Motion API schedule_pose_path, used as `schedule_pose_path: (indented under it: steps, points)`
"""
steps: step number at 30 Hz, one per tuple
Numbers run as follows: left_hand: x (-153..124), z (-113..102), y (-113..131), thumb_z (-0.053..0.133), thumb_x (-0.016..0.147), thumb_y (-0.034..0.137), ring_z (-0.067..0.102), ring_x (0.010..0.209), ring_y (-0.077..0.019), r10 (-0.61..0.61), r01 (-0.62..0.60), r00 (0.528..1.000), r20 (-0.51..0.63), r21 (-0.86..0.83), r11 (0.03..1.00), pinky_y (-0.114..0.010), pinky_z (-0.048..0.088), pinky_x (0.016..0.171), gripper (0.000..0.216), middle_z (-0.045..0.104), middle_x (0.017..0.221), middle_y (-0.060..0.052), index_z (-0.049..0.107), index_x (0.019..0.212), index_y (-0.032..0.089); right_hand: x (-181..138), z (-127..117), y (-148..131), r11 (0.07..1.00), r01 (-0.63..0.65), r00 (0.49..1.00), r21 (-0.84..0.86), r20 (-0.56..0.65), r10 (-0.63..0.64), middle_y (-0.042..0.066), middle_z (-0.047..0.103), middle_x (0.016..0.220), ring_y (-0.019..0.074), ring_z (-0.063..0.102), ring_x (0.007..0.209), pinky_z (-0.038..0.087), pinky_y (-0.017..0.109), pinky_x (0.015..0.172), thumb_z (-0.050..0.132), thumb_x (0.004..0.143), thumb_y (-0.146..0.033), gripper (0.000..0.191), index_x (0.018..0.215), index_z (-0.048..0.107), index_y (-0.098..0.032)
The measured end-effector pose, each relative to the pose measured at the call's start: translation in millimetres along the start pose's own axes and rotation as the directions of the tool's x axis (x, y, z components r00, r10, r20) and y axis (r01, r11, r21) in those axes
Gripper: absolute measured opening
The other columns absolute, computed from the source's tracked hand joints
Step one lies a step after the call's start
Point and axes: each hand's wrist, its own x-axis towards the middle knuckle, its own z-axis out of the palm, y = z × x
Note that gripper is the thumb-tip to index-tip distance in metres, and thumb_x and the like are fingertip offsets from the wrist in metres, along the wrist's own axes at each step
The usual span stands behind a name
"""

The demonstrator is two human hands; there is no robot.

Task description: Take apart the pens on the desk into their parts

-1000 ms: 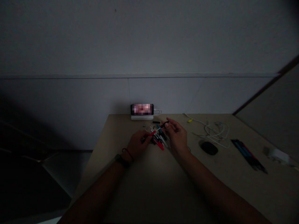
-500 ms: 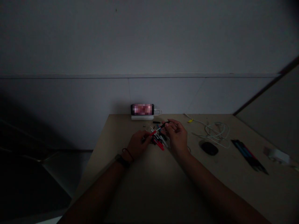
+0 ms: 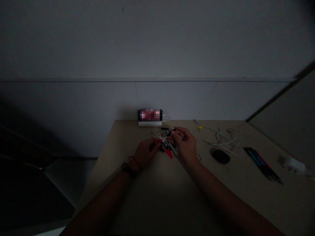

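Note:
My left hand [image 3: 147, 149] pinches a red pen part [image 3: 159, 141] at its fingertips. Opposite it, my right hand [image 3: 185, 139] is closed on a black pen part [image 3: 170, 133], held between thumb and fingers. A thin white piece [image 3: 164, 138] spans the gap between the two; the dim light hides whether it joins both. Under and between my hands lies a heap of loose pens and pen pieces, among them a red one [image 3: 168, 152] and a white one [image 3: 173, 149].
A phone [image 3: 150, 115] stands on a white base [image 3: 150, 124] by the wall. To my right are a black mouse [image 3: 220, 156], a coiled white cable [image 3: 228, 141] with a yellow tag, a bundle of dark pens [image 3: 263, 165] and a blurred white object [image 3: 295, 164].
My right hand has shifted slightly left, bringing the black part closer to the red one. My left hand stays nearly in place.

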Motion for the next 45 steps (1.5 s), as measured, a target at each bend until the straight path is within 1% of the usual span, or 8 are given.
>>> schedule_pose_path:
  steps: [5,11,17,23,26,30,36,45]
  points:
    - [-1.5,0.0,4.8,0.053,0.097,0.038,0.060,0.065,-0.0140,0.008,-0.008,1.000,-0.016,0.041,0.999,-0.024,0.045,0.062,0.028,0.070,0.078,-0.002,0.067,0.112,0.019,-5.4,3.2,2.3,0.998,-0.058,0.996,0.003,0.067,0.057,0.001,0.074,0.078,0.0193,0.072,0.066,0.062,0.035,0.061,0.088,0.065,-0.043,0.040,0.094,0.069,-0.023]
    - [-2.6,-1.7,10.3,0.045,0.100,0.041,0.056,0.060,-0.0129,0.015,-0.015,1.000,-0.004,0.049,0.999,-0.023,0.041,0.059,0.034,0.065,0.068,-0.001,0.068,0.091,0.018,-9.4,4.0,6.2,0.997,-0.069,0.988,-0.019,0.137,0.071,0.004,0.075,0.081,0.0204,0.072,0.073,0.062,0.036,0.066,0.088,0.064,-0.043,0.039,0.090,0.069,-0.021]
    - [-2.0,-4.0,11.5,0.046,0.100,0.039,0.055,0.060,-0.0121,0.016,-0.016,1.000,0.003,0.036,0.999,-0.023,0.039,0.060,0.032,0.064,0.069,0.000,0.069,0.090,0.018,-2.7,1.3,2.2,0.999,-0.030,0.999,0.036,0.045,0.028,0.000,0.074,0.081,0.0183,0.071,0.069,0.060,0.032,0.061,0.084,0.069,-0.043,0.046,0.103,0.060,-0.024]
    - [-1.1,-3.4,9.6,0.048,0.099,0.040,0.053,0.059,-0.0121,-0.013,0.015,0.999,-0.035,0.052,0.999,-0.022,0.036,0.056,0.033,0.062,0.066,0.000,0.068,0.086,0.017,0.9,-0.9,3.5,0.997,-0.056,0.998,0.052,-0.002,0.057,0.000,0.071,0.082,0.0179,0.069,0.069,0.058,0.031,0.061,0.078,0.074,-0.045,0.031,0.093,0.065,-0.024]
    - [-1.2,-2.9,8.1,0.049,0.099,0.039,0.053,0.058,-0.0119,-0.011,0.013,0.999,-0.054,0.044,0.999,-0.023,0.036,0.056,0.032,0.061,0.065,0.001,0.068,0.086,0.017,1.0,-1.2,5.4,0.989,-0.119,0.993,0.090,0.038,0.116,0.002,0.073,0.087,0.0200,0.069,0.077,0.058,0.033,0.064,0.078,0.073,-0.039,0.030,0.097,0.070,-0.024]
    - [-1.4,-2.4,7.8,0.049,0.099,0.039,0.053,0.057,-0.0113,-0.022,0.025,0.997,-0.079,0.032,0.999,-0.023,0.036,0.056,0.031,0.062,0.065,0.001,0.067,0.087,0.017,0.4,0.2,6.5,0.977,-0.174,0.983,0.124,0.088,0.163,0.002,0.073,0.086,0.0197,0.069,0.080,0.058,0.032,0.068,0.085,0.063,-0.032,0.039,0.099,0.072,-0.024]
    - [-0.9,-2.4,7.3,0.049,0.099,0.040,0.052,0.057,-0.0111,-0.035,0.037,0.998,-0.045,0.033,0.999,-0.022,0.035,0.056,0.032,0.061,0.064,0.002,0.067,0.087,0.017,-1.5,1.0,9.5,0.966,-0.227,0.969,0.124,0.127,0.212,-0.001,0.065,0.066,0.0131,0.059,0.057,0.053,0.025,0.054,0.083,0.070,-0.050,0.038,0.092,0.074,-0.020]
    - [-0.7,-1.4,7.6,0.050,0.098,0.038,0.055,0.060,-0.0125,-0.033,0.034,0.999,-0.022,0.025,0.999,-0.023,0.038,0.058,0.029,0.065,0.069,0.000,0.069,0.090,0.017,-5.4,-1.2,18.1,0.952,-0.295,0.936,0.081,0.225,0.271,-0.001,0.067,0.072,0.0136,0.063,0.064,0.055,0.026,0.060,0.084,0.070,-0.051,0.042,0.099,0.077,-0.022]
